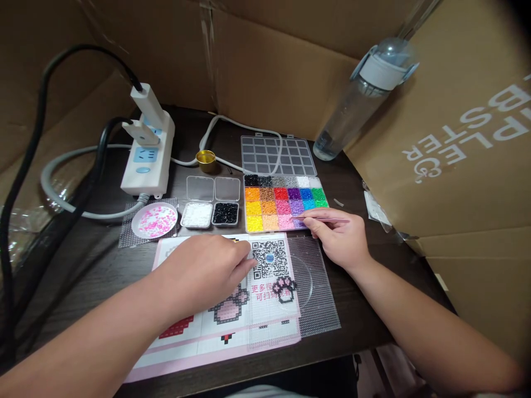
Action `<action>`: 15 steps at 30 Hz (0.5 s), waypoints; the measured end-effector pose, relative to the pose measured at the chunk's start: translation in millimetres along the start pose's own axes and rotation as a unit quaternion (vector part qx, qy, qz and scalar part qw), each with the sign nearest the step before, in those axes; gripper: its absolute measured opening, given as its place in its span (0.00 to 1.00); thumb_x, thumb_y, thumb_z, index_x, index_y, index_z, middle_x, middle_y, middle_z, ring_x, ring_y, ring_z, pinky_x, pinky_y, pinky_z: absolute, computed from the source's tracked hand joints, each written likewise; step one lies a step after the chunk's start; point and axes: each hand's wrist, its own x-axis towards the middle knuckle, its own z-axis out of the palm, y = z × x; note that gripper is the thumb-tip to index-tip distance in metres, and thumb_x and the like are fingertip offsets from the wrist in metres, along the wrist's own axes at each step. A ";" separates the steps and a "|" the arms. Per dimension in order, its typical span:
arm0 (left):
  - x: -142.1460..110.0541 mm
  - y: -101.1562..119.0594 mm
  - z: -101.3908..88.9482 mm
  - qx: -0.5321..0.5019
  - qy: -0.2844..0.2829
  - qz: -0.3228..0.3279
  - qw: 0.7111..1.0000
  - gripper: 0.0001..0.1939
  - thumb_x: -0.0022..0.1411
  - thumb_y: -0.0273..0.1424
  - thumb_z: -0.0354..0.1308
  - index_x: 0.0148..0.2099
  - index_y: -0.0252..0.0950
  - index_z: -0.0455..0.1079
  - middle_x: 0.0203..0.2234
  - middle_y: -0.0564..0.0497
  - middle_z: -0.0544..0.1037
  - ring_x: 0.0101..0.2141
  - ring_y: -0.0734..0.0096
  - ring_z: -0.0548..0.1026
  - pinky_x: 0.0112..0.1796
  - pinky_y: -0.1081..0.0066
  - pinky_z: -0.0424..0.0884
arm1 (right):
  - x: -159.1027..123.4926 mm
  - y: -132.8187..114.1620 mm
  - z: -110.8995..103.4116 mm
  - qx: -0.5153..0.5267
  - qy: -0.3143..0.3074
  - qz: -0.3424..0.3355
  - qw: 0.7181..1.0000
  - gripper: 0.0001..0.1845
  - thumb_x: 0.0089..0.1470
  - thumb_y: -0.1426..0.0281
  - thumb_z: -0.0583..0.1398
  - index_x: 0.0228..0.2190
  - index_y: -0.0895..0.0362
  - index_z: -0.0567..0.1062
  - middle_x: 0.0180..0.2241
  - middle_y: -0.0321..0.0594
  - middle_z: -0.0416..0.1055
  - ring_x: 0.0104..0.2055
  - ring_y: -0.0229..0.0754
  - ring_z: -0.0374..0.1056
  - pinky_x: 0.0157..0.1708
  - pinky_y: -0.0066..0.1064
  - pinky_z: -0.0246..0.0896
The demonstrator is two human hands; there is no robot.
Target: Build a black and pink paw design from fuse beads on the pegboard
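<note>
My right hand [338, 235] pinches a pair of pink tweezers [338, 219], their tips over the pink beads at the front of the many-coloured bead box [269, 230]. My left hand [211, 262] is closed above a printed pattern sheet [166, 365]; whatever its fingers may hold is hidden. To its right, a paw of black and pink beads [285, 288] rests on a clear pegboard, which overlaps the sheet's QR code [270, 258] side. Its black outline is filled with pink at the toes. A further clear pegboard [321, 301] lies beside the sheet.
Small boxes of white beads [196, 215] and black beads [225, 213] stand behind the sheet. A white dish [136, 225] holds pink beads. Around them are a gold cup [206, 160], a power strip [145, 166] with cables, a water bottle [357, 105] and cardboard walls [269, 61].
</note>
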 end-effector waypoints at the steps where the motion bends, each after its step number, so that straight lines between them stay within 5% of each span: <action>1: -0.2 -0.4 0.4 -0.004 0.004 0.000 1.000 0.18 0.72 0.40 0.47 0.33 0.40 0.71 0.22 0.48 0.76 0.23 0.61 0.71 0.26 0.65 0.46 | 0.0 -0.4 0.0 -0.002 0.000 -0.002 1.000 0.06 0.53 0.71 0.67 0.31 0.58 0.87 0.31 0.42 0.84 0.25 0.38 0.74 0.31 0.33 0.77; 11: 0.6 -3.5 5.8 -0.027 0.036 0.004 0.999 0.18 0.71 0.41 0.49 0.31 0.40 0.70 0.20 0.49 0.73 0.21 0.64 0.67 0.26 0.65 0.46 | 0.9 -2.9 -2.5 0.050 0.014 0.030 0.998 0.05 0.53 0.72 0.68 0.30 0.58 0.87 0.22 0.38 0.80 0.19 0.34 0.67 0.21 0.27 0.67; 15: 0.2 -3.2 5.2 -0.018 0.023 0.002 1.000 0.18 0.72 0.41 0.48 0.31 0.41 0.69 0.20 0.49 0.74 0.22 0.64 0.67 0.26 0.65 0.45 | -5.8 -1.2 -11.2 0.101 -0.037 0.020 0.994 0.05 0.56 0.72 0.68 0.32 0.55 0.87 0.26 0.38 0.81 0.20 0.33 0.67 0.21 0.27 0.66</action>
